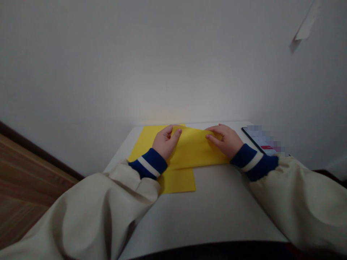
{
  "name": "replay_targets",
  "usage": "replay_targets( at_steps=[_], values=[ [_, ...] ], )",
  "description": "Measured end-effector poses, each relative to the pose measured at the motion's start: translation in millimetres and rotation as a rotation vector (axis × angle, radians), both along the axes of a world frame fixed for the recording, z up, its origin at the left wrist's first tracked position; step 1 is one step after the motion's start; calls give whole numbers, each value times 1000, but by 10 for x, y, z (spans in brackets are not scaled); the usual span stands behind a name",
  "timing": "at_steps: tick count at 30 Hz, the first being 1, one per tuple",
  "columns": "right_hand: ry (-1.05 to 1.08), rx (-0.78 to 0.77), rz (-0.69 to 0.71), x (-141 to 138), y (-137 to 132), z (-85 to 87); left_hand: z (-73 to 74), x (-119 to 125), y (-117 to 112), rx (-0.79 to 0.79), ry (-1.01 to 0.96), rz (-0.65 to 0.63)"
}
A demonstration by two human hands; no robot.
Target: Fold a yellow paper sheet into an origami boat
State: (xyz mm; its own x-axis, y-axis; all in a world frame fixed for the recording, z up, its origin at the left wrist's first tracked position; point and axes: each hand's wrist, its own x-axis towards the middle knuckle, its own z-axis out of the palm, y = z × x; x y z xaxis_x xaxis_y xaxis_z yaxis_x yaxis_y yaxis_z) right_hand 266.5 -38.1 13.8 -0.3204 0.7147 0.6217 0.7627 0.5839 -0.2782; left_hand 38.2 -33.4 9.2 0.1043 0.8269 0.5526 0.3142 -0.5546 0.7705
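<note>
**Yellow sheet held between both hands**

You have the yellow sheet [196, 150] in front of you, over the tabletop [219, 202], its upper edge running between your hands. Your left hand [165, 142] pinches it near the upper left, thumb on the near face, other fingers mostly hidden behind. Your right hand [227, 141] pinches towards the other end, thumb also in front. Whether the lower edge rests on the tabletop, you cannot tell from here. More yellow paper [179, 182] lies beneath, showing below and to the left; a dark-edged device [255, 139] lies beyond your right wrist.

The step in hand looks like positioning the sheet two-handed. The next move probably calls for level, light pinches, so the sheet neither creases nor drags the paper underneath.
</note>
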Motion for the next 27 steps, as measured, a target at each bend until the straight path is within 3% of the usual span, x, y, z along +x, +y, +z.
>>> replay_targets(
  at_steps=[8,13,17,21,27],
  values=[
    [-37,54,22,1,-20,24,29,15,-3,63,-18,-54],
    [-41,47,17,28,-17,59,11,16,-1,-15,-100,-147],
    [-63,33,-22,84,8,66,-6,45,-21,-94,-284,-261],
    [48,23,-108,142,48,17,-21,69,-55,-167,-377,-333],
    [245,-72,-75,157,74,-47,-19,66,-70,-192,-358,-320]
  ],
)
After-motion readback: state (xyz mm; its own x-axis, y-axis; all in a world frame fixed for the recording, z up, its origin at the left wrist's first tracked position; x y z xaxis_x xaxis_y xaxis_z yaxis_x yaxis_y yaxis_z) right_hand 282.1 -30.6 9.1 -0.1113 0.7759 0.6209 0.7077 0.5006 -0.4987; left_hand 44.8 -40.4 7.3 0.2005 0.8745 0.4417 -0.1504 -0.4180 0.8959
